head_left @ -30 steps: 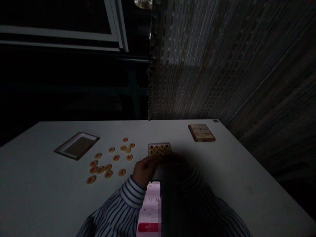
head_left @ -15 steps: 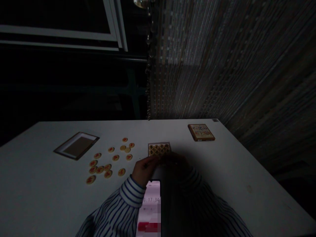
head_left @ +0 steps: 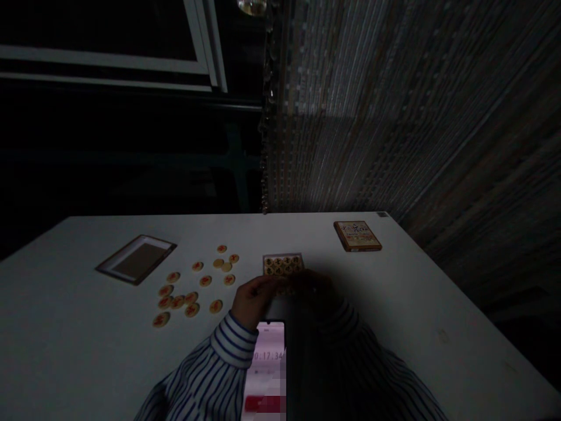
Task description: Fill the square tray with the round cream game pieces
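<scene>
A small box tray (head_left: 264,266) holds rows of round wooden Chinese chess pieces (head_left: 286,261) with dark characters. Over its near part, my left hand (head_left: 255,298) reaches in from the left with fingers pinched together. My right hand (head_left: 318,291) comes from the right, deep in shadow, its fingertips close to the left ones. What either hand pinches is too dark and small to make out. The hands cover part of the tray's lower rows. To the left, several loose Chinese chess pieces (head_left: 191,298) with red characters lie scattered; two pieces (head_left: 222,265) show blank faces.
An open, shallow box lid (head_left: 138,260) lies at the left of the white table (head_left: 109,345). A closed box with printed characters (head_left: 357,235) sits at the back right. Below my hands is a lit phone (head_left: 267,368) showing a timer. A bead-string curtain (head_left: 350,117) hangs behind.
Both hands have shifted slightly over the tray; more of its lower pieces show between and beneath them. The loose pieces and boxes stay where they were.
</scene>
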### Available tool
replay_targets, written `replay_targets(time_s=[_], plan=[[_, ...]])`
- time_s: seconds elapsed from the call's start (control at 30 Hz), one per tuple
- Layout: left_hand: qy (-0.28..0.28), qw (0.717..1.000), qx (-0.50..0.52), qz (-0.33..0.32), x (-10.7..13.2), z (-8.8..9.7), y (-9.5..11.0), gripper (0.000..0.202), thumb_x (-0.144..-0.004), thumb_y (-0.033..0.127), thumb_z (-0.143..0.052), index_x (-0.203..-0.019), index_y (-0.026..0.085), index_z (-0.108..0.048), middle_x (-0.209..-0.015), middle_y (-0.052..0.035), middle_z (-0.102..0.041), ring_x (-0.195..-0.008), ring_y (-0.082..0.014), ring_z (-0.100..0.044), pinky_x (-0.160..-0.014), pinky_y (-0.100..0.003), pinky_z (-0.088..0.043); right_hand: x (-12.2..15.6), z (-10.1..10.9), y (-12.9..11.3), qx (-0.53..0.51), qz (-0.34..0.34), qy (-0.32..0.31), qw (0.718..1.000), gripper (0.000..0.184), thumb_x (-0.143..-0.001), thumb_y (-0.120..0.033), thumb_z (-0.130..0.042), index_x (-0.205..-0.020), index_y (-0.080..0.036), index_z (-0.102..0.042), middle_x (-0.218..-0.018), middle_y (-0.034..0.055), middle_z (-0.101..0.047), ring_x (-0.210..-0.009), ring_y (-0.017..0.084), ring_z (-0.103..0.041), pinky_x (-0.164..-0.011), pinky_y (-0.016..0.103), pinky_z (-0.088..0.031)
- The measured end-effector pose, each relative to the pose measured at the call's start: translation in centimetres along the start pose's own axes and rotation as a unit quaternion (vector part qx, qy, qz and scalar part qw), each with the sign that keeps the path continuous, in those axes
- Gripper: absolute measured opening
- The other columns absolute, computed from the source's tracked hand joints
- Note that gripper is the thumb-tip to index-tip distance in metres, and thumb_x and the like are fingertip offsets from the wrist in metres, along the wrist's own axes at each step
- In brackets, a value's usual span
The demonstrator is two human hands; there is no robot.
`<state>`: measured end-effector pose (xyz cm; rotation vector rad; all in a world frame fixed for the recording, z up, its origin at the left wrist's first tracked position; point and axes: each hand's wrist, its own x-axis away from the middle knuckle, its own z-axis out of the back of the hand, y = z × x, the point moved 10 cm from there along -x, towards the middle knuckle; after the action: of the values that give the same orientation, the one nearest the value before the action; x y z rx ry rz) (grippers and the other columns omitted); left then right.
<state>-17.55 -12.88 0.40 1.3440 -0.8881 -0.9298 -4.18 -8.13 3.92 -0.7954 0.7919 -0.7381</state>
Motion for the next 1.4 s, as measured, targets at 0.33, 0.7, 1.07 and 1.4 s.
replay_targets(time_s=[0.33,0.7,1.07,1.4], plan=[[0.003,1.000,0.010,0.012,0.0,0.0,-0.4,0.030,-0.059,0.039,-0.059,-0.073,0.012,-0.064,-0.070,-0.0060,-0.065,-0.066,-0.0153,-0.057,-0.059,-0.024,-0.044,0.1,-0.2,0.2,0.014,-0.003,-0.007,1.000,0.020,-0.071,-0.029,-0.049,-0.081,-0.017,-0.063,-0.076,0.0058,-0.065,-0.068,0.015,-0.060,-0.059,0.027,-0.049],[-0.006,0.996,0.043,0.072,0.1,-0.4,-1.9,0.036,-0.055,0.042,-0.060,-0.074,0.012,-0.061,-0.051,0.0008,-0.057,-0.038,-0.0058,-0.041,-0.037,-0.018,-0.029,0.1,-0.6,0.8,0.039,-0.014,-0.006,0.999,0.022,-0.071,-0.033,-0.050,-0.083,-0.020,-0.063,-0.078,0.0052,-0.065,-0.068,0.017,-0.060,-0.059,0.030,-0.050],[-0.018,0.996,0.039,0.077,0.1,-0.7,-2.3,0.035,-0.055,0.041,-0.059,-0.074,0.011,-0.060,-0.048,0.0015,-0.053,-0.037,-0.0056,-0.040,-0.036,-0.017,-0.028,0.0,-0.5,0.5,0.047,-0.005,-0.009,0.999,0.020,-0.071,-0.030,-0.050,-0.081,-0.020,-0.063,-0.078,0.0050,-0.066,-0.070,0.017,-0.060,-0.060,0.030,-0.050],[-0.027,0.993,0.060,0.097,0.3,-1.1,-2.4,0.033,-0.055,0.040,-0.061,-0.073,0.012,-0.059,-0.046,0.0032,-0.053,-0.033,-0.0029,-0.035,-0.033,-0.016,-0.024,-0.1,-0.4,-0.1,0.010,0.002,-0.015,1.000,0.019,-0.071,-0.028,-0.050,-0.079,-0.017,-0.064,-0.077,0.0066,-0.065,-0.072,0.018,-0.060,-0.062,0.030,-0.050]])
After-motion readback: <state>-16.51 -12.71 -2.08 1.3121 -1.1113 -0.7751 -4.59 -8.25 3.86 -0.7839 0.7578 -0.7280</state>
